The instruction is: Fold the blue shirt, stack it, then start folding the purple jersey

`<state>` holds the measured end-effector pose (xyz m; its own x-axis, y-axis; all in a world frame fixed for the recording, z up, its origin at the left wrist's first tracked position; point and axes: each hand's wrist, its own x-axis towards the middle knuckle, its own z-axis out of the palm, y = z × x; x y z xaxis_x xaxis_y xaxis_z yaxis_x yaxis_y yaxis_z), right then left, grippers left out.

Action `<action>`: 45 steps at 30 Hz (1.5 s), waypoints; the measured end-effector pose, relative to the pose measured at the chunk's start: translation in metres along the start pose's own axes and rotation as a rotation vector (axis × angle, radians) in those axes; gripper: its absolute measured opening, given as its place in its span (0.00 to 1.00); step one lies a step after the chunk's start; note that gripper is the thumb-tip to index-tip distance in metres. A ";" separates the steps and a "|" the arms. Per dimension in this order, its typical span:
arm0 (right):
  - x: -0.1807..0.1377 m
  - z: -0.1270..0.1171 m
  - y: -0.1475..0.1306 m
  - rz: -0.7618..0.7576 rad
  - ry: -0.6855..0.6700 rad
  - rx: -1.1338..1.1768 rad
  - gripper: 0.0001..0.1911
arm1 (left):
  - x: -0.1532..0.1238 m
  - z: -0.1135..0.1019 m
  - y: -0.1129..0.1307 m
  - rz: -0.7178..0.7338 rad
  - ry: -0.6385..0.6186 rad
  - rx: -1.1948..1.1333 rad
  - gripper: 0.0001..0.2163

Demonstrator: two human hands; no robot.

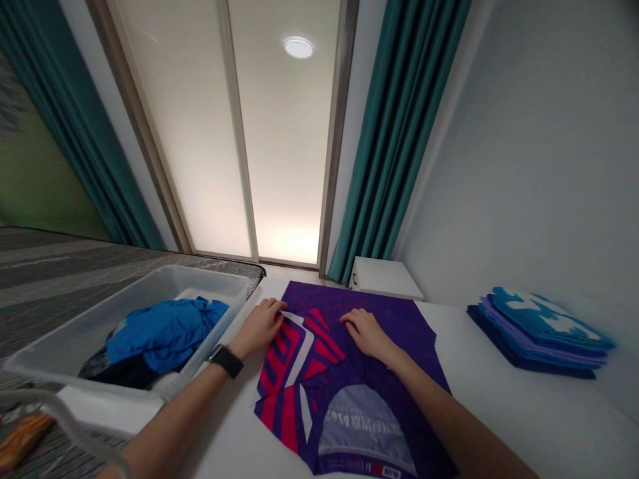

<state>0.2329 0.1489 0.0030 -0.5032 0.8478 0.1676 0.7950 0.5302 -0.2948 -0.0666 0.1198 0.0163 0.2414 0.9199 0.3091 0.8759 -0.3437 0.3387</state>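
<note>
A purple T-shirt (pixel 384 299) lies spread on the white table in front of me, its neckline towards me. Pink, white and purple stripes cover its left side, which looks folded inward. Grey lining with printed lettering shows inside the collar. At the shirt's left edge, my left hand (pixel 262 326) has its thumb and fingers closed on the cloth; a dark watch (pixel 227 360) is on that wrist. My right hand (pixel 368 332) rests on the middle of the shirt, fingers loosely bent and apart, palm down.
Left of the table stands a clear plastic bin (pixel 64 346) with crumpled blue and dark clothes (pixel 164 332) in it. A stack of folded clothes (pixel 544 332) sits at the table's right, near the wall. Beyond the table are a white cabinet (pixel 384 276) and teal curtains (pixel 394 133).
</note>
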 end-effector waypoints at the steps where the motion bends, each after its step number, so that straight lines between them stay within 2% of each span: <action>1: 0.012 0.000 -0.004 -0.002 -0.018 -0.003 0.13 | 0.006 0.005 -0.006 -0.019 0.001 -0.028 0.12; 4: 0.044 0.001 -0.020 -0.007 -0.069 -0.045 0.13 | 0.014 0.015 -0.018 -0.106 0.021 -0.126 0.11; 8: 0.072 0.010 -0.039 -0.025 -0.100 -0.056 0.12 | 0.008 0.021 -0.027 -0.210 0.016 -0.251 0.12; 14: 0.091 0.018 -0.047 -0.036 -0.155 -0.009 0.05 | 0.004 0.020 -0.028 -0.183 0.011 -0.253 0.12; 22: 0.104 0.021 -0.049 0.026 -0.135 0.044 0.16 | 0.002 0.018 -0.023 -0.217 0.006 -0.213 0.12; 27: 0.089 0.015 -0.045 0.012 -0.151 0.043 0.21 | 0.003 0.021 -0.027 -0.205 0.005 -0.218 0.12; 32: 0.054 -0.005 -0.018 -0.029 -0.175 0.070 0.24 | 0.006 0.024 -0.031 -0.204 0.011 -0.206 0.12; 38: -0.002 -0.014 0.017 -0.089 -0.104 0.046 0.14 | 0.010 0.018 -0.028 -0.224 -0.036 -0.153 0.13; 41: -0.024 -0.015 0.018 -0.108 -0.055 0.035 0.18 | 0.012 0.018 -0.025 -0.247 -0.047 -0.132 0.13; 45: -0.044 -0.013 0.006 -0.179 -0.063 -0.023 0.25 | 0.015 0.021 -0.028 -0.233 -0.058 -0.133 0.12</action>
<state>0.2646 0.1146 0.0061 -0.6567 0.7378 0.1559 0.6983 0.6731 -0.2437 -0.0787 0.1468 -0.0075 0.0672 0.9850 0.1591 0.8491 -0.1401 0.5093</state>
